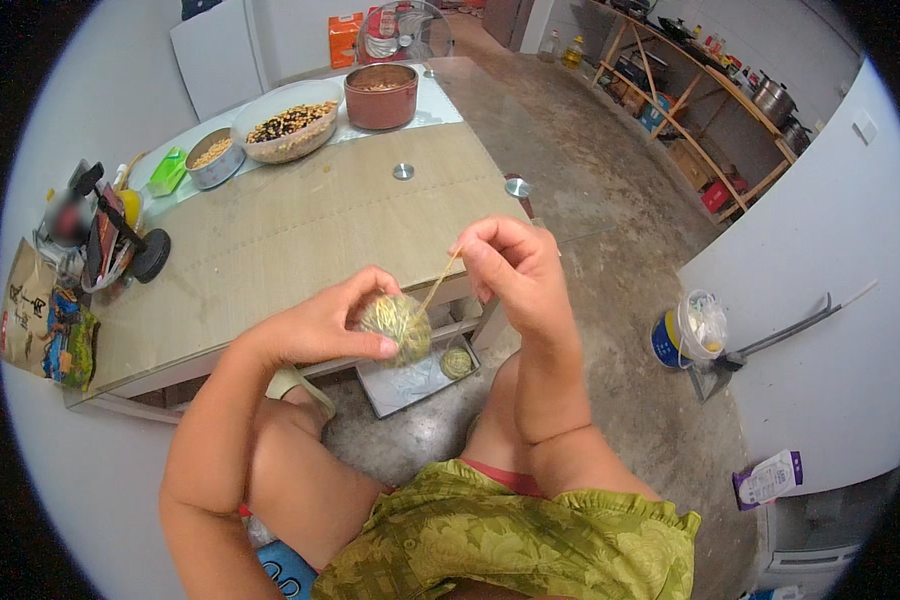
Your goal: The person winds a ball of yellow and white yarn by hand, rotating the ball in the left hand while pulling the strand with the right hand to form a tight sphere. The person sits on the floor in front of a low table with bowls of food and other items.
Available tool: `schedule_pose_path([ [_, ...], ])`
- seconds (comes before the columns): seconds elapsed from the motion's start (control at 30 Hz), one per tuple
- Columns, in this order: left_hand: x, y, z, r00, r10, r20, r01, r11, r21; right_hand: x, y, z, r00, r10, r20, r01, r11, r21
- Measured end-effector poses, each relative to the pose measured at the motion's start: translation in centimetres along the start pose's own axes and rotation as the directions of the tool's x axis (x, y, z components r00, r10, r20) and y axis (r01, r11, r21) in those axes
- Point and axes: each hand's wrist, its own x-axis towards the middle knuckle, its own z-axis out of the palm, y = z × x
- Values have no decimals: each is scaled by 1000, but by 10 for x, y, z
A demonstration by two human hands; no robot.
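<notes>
A ball of green and yellow yarn [398, 328] sits in the grip of my left hand [322, 322], thumb in front and fingers behind it. From its right side a yellow strand [440, 279] runs up, taut, to my right hand [515, 268]. The right thumb and forefinger pinch that strand above and to the right of the ball. Below, on the floor, a second green yarn ball [456, 364] lies in a shallow grey box [410, 385] between my legs.
Ahead stands a glass-topped table [300, 230] with a basin of mixed kernels [288, 125], a brown pot [381, 100], a grey bowl [213, 160] and a green container [168, 172]. At right are a bucket [692, 330], a dustpan [715, 372] and a wooden shelf [685, 110].
</notes>
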Motion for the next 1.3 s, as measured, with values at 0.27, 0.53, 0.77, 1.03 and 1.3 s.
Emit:
schedule_pose_path([
  [0.27,-5,24,18,973,214,84,-183,943,-277,23,44,-11,989,102,-106,-101,995,15],
  [0.53,-8,21,13,848,265,-460,-443,829,-341,32,73,-7,984,112,-142,-126,987,-98],
  [0.77,2,10,-7,520,349,-780,-649,755,-95,25,84,11,991,128,34,-113,951,-289],
  [1.03,-1,-4,-31,292,304,-907,-450,880,150,6,40,38,853,229,469,-22,913,-407],
  [1.3,2,-10,-28,461,343,-818,-193,939,284,-9,9,23,834,-39,551,104,991,-87],
])
